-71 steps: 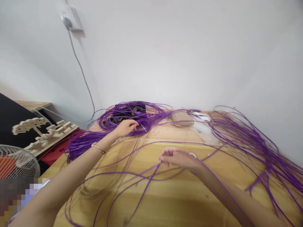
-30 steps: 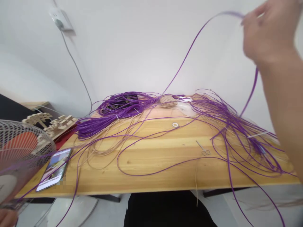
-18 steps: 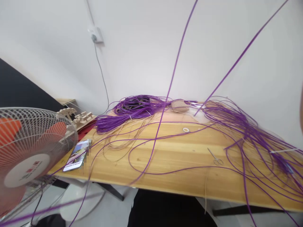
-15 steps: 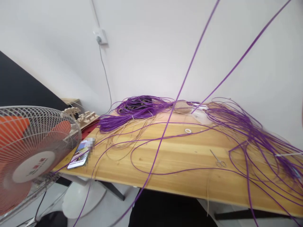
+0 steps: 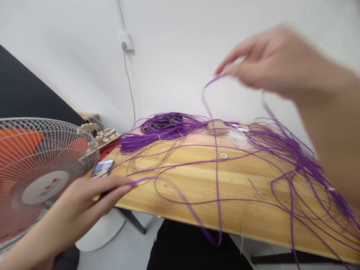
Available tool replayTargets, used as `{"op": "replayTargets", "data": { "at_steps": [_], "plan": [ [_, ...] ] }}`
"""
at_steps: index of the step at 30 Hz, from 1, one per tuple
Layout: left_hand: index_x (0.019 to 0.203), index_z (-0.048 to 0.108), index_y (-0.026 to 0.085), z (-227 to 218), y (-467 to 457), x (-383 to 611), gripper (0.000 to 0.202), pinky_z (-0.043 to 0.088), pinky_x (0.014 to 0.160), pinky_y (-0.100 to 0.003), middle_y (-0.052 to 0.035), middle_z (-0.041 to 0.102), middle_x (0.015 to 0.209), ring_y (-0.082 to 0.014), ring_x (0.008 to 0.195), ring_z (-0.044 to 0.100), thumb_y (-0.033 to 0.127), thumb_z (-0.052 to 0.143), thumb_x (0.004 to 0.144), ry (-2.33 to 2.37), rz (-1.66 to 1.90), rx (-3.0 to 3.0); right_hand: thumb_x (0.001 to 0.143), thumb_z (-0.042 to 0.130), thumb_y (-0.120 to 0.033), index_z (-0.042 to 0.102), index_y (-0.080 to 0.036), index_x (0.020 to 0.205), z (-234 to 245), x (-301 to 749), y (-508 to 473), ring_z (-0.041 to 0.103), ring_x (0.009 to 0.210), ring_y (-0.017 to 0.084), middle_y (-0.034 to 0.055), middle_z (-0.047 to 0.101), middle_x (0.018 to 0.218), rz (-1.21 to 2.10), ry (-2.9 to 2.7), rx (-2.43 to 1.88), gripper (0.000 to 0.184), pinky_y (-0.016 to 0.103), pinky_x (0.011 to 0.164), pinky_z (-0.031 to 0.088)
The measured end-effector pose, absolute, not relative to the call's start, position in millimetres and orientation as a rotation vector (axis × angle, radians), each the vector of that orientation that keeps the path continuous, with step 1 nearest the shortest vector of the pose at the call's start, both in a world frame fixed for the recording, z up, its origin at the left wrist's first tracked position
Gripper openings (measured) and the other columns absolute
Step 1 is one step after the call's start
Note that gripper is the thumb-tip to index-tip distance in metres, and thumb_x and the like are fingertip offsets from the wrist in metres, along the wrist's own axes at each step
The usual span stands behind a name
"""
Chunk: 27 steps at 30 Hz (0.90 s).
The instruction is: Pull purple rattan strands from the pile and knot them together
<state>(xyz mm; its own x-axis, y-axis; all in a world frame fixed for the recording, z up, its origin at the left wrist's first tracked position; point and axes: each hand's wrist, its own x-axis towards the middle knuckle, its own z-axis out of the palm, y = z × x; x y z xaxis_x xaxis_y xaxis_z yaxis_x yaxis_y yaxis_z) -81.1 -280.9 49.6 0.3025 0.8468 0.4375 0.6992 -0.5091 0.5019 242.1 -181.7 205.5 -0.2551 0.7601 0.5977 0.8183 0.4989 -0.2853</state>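
My left hand (image 5: 87, 202) is low on the left, thumb and fingers pinched on a purple cord (image 5: 184, 198). From there the cord sags in a loop below the table's front edge, then climbs toward my right hand (image 5: 270, 62). That hand is raised at the upper right in front of the wall, blurred, its fingertips pinching the cord. A second stretch of cord hangs beneath its palm. On the table behind lie a tied bundle of purple cord (image 5: 146, 140) at the left and a loose purple tangle (image 5: 300, 153) at the right.
Small scissors (image 5: 258, 191) and a white ring (image 5: 223, 155) lie on the wooden table (image 5: 194, 187). A woven beige piece (image 5: 218, 127) rests near the wall. At the left stand a fan (image 5: 47, 176) with orange blades and a phone (image 5: 102, 168). Loose purple strands cross the tabletop.
Both hands have come into view, holding the purple cord. The cord, which ran taut and straight across the view, now hangs slack in a loop between them.
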Motion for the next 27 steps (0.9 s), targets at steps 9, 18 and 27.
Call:
{"op": "replayTargets", "data": {
  "at_steps": [9, 18, 27],
  "plan": [
    [0.079, 0.067, 0.022, 88, -188, 13, 0.024, 0.028, 0.051, -0.023, -0.0023, 0.062, 0.063, -0.015, 0.056, 0.051, 0.032, 0.046, 0.084, 1.731, 0.78, 2.863, 0.085, 0.055, -0.029, 0.069, -0.013, 0.098, 130, 209, -172, 0.059, 0.071, 0.009, 0.0017, 0.067, 0.081, 0.358, -2.679, -0.89, 0.025, 0.019, 0.066, 0.04],
    [0.092, 0.065, 0.018, 107, -157, 13, 0.032, 0.035, 0.06, -0.025, -0.0044, 0.066, 0.077, -0.0168, 0.067, 0.057, 0.035, 0.038, 0.089, 1.919, 1.046, 2.773, 0.089, 0.048, -0.025, 0.071, -0.012, 0.09, 144, 241, -129, 0.057, 0.069, 0.012, 0.0044, 0.068, 0.08, -0.291, -2.235, -1.264, 0.026, 0.024, 0.064, 0.035],
    [0.092, 0.062, 0.01, 104, -81, -99, 0.037, 0.047, 0.076, -0.034, -0.0123, 0.066, 0.082, -0.0218, 0.079, 0.06, 0.038, 0.039, 0.087, 2.032, 1.046, 1.757, 0.091, 0.043, -0.04, 0.067, -0.004, 0.108, 191, 400, -94, 0.053, 0.067, 0.009, 0.0125, 0.067, 0.082, -0.625, -1.316, -1.58, 0.047, 0.03, 0.063, 0.032]
  ]
}}
